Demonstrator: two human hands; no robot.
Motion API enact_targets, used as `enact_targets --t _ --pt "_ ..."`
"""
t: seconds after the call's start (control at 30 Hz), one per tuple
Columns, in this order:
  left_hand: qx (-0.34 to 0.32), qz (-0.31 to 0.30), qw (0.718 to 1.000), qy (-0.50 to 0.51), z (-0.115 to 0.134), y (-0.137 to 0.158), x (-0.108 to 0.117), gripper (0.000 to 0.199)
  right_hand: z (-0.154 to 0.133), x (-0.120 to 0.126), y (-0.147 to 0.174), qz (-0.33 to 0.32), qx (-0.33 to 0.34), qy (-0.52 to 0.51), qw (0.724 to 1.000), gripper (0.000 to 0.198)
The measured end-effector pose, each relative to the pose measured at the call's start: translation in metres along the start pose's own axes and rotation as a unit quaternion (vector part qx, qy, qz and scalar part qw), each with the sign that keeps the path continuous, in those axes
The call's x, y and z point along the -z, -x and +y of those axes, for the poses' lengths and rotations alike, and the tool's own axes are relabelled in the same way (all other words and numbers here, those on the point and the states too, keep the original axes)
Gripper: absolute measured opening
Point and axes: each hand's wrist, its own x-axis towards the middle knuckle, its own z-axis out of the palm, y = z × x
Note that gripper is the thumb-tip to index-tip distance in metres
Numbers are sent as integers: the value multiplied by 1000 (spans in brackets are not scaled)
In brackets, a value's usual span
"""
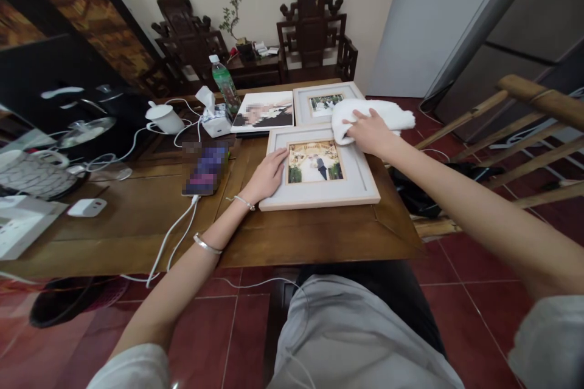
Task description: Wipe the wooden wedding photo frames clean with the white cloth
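A light wooden picture frame (319, 199) lies flat near the table's front edge, with a photo of a couple in its middle. My left hand (268, 175) rests on the frame's left side, fingers stretched out flat. My right hand (370, 132) grips a bunched white towel (387, 114) at the frame's upper right corner. Part of the towel covers a second picture frame (301, 96) lying just behind. To the left of that one is a white-edged photo panel (261, 103), partly blurred out.
On the wooden table (274, 243), a plugged-in phone (207, 171), tissue box (216, 121), green-labelled bottle (224, 82), lidded white mug (164, 118) and charger (87, 207) stand to the left. White cables cross the tabletop. A wooden chair (524, 88) is at the right.
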Motion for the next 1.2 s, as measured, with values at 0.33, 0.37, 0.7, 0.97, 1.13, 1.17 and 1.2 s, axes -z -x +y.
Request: enact_targets --t 0.33,0.37,0.7,0.97,1.13,1.17,1.2 --pt "4 -8 1000 -30 0 -1 -3 52 -26 30 117 -21 143 -106 984 38" --pt "3 -13 999 -34 0 -1 -2 52 -27 33 122 -29 133 -116 984 38" --pt "-13 -53 998 -41 -3 -2 4 57 -11 6 35 7 18 -48 999 47" --pt "3 -18 1000 -18 -2 1 -1 53 -11 2 39 13 48 -17 999 45" --pt "6 -12 1000 -7 -3 -1 -3 53 -28 25 107 -29 109 -40 993 37" --pt "9 -13 1000 -6 -4 -1 -3 53 -31 29 117 -34 114 -45 992 37" --pt "13 -16 1000 -4 -4 -2 -3 53 -33 31 125 -38 115 -50 991 38"
